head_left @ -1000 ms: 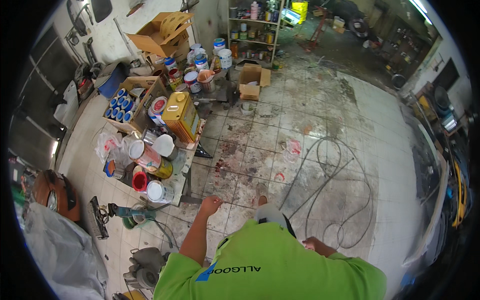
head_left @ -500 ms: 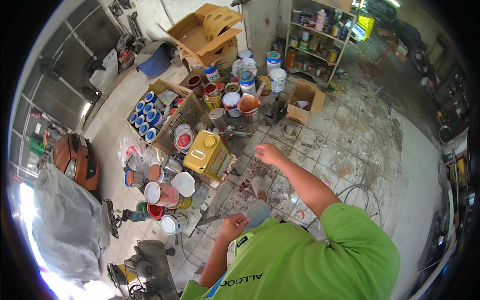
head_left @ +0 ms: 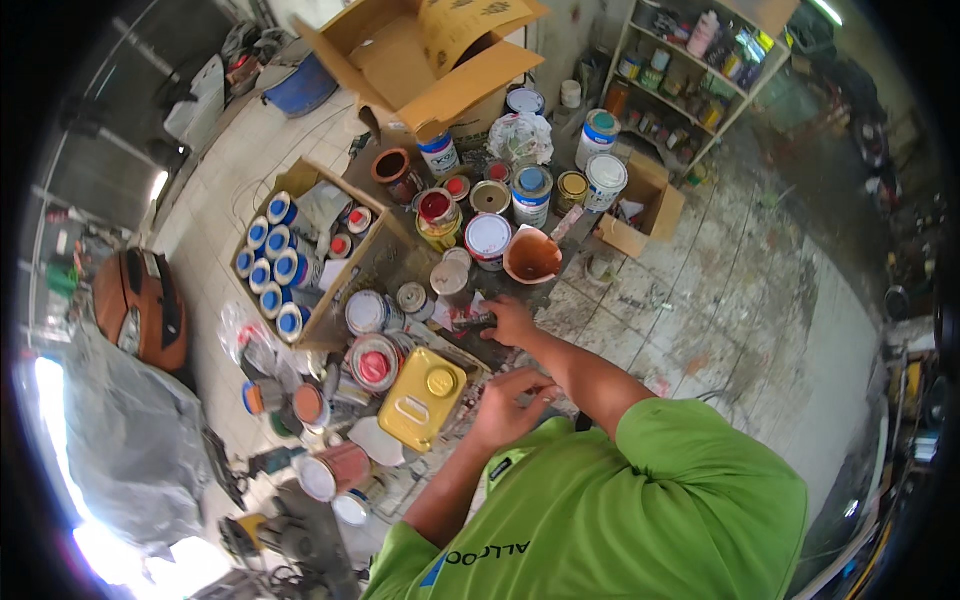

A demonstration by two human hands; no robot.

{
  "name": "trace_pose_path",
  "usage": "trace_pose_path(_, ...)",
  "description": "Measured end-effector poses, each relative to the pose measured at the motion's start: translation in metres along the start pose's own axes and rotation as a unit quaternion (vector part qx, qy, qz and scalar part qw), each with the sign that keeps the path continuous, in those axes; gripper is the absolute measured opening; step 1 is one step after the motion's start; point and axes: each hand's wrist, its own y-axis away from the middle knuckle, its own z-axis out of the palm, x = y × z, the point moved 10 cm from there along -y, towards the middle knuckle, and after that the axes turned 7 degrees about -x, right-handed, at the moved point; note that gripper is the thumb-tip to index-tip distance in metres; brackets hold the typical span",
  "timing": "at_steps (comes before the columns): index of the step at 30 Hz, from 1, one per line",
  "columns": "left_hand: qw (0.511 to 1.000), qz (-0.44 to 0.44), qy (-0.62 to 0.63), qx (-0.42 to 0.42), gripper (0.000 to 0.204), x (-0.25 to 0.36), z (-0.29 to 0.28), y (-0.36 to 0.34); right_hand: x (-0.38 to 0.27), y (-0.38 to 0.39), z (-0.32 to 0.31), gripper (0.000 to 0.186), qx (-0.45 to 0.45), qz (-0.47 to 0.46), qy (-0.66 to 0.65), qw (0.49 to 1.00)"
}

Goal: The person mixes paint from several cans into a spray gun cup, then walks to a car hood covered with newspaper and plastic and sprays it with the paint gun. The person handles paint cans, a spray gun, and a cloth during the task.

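Right hand is by paper, finger grip unclear; left hand curved, fingers parted.

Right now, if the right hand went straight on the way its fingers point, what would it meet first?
Probably the small white-and-reddish piece just left of the right hand; depth is unclear, so the two might be touching.

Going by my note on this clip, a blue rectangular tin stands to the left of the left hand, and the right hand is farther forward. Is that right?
One thing is wrong: the rectangular tin is gold, not blue, as the head view shows. It does stand to the left of the left hand, and the right hand is farther forward.
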Motion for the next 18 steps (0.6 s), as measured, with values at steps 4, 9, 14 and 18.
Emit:
trace_pose_path(4, 0.995, 0.028, -0.046, -0.079, 0.011, 0.035, 0.005, -0.035, 0.034, -0.034, 0.047, 0.041, -0.076, -0.020, -0.106, 0.991)
trace_pose_path(9, 0.998, 0.044, -0.033, -0.041, 0.010, 0.042, -0.011, -0.050, 0.036, 0.044, 0.010, 0.041, -0.064, -0.172, -0.065, 0.981)
trace_pose_path(14, 0.995, 0.073, -0.062, -0.037, 0.011, 0.062, 0.003, -0.104, 0.099, 0.175, -0.103, 0.036, -0.075, -0.093, -0.099, 0.988)
trace_pose_path(18, 0.976, 0.149, -0.136, -0.085, 0.015, 0.072, 0.074, -0.173, 0.153, 0.232, -0.174, 0.035, 0.001, 0.002, -0.205, 0.979)
